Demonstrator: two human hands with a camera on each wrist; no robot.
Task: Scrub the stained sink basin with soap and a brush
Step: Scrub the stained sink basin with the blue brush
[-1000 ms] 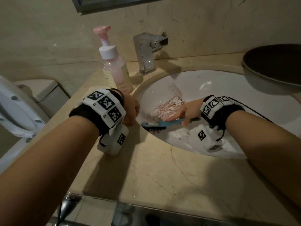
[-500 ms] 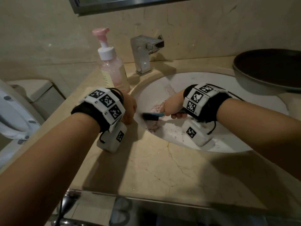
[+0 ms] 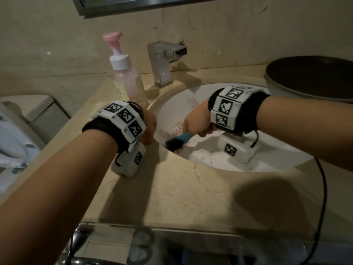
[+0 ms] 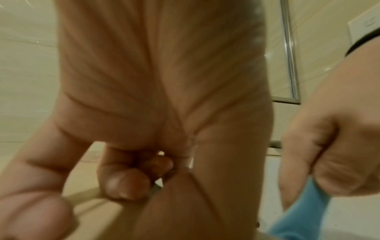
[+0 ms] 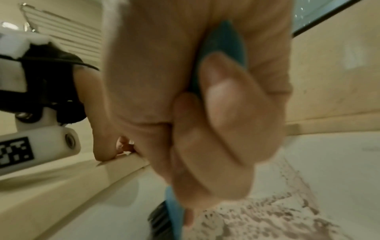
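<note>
The white sink basin [image 3: 267, 150] has reddish speckled stains [image 3: 178, 130] on its left wall, seen close in the right wrist view as stains [image 5: 267, 217]. My right hand [image 3: 198, 119] grips the blue handle of a brush [image 3: 184, 137], and the black bristles press on the near-left wall just under the rim. The fingers [image 5: 216, 113] wrap round the brush [image 5: 174, 216]. My left hand [image 3: 150, 127] rests on the counter at the basin's left rim. Its fingers [image 4: 131, 178] are curled into the palm and hold nothing. A pink pump soap bottle [image 3: 128, 81] stands behind it.
A chrome faucet [image 3: 162, 62] stands at the back of the basin. A dark round bowl [image 3: 313, 77] sits on the counter at the far right. A toilet [image 3: 11, 134] is to the left of the beige marble counter [image 3: 191, 192]. A black cable [image 3: 322, 188] hangs from my right wrist.
My right hand has swept the brush left and toward me across the stained wall, and the bristles now point down at the near-left rim. My left hand has stayed put.
</note>
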